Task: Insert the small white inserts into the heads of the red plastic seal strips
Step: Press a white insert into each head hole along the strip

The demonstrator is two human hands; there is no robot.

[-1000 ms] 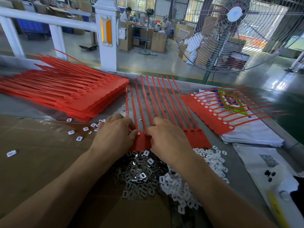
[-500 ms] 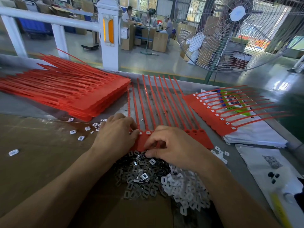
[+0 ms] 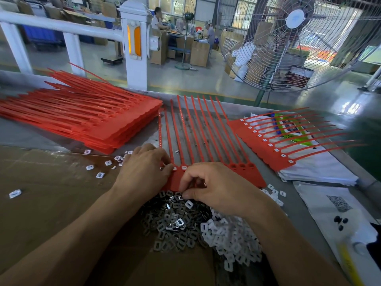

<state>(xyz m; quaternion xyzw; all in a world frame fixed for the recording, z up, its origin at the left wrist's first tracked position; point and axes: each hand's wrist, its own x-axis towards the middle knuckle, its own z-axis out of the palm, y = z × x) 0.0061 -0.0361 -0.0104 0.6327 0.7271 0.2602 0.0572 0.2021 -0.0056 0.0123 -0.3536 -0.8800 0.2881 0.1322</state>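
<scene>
A joined sheet of red seal strips (image 3: 208, 141) is laid flat on the bench, heads toward the person, tails fanned away. White inserts are seen seated in the two head sockets (image 3: 179, 168) just right of the left hand; the three sockets at the right end (image 3: 242, 166) are seen unfilled.

The left hand (image 3: 144, 172) is pressed on the sheet's left heads, fingers curled over the edge; whether anything is pinched cannot be told. The right hand (image 3: 218, 186) is curled at the sheet's near edge, fingertips down in a pile of dark metal clips (image 3: 175, 221), one small piece apparently pinched. A heap of loose white inserts (image 3: 231, 242) is noted just beside the clips, under the right wrist.

A stack of red sheets (image 3: 92, 122) is recorded at left, a filled sheet (image 3: 272, 145) at right.
</scene>
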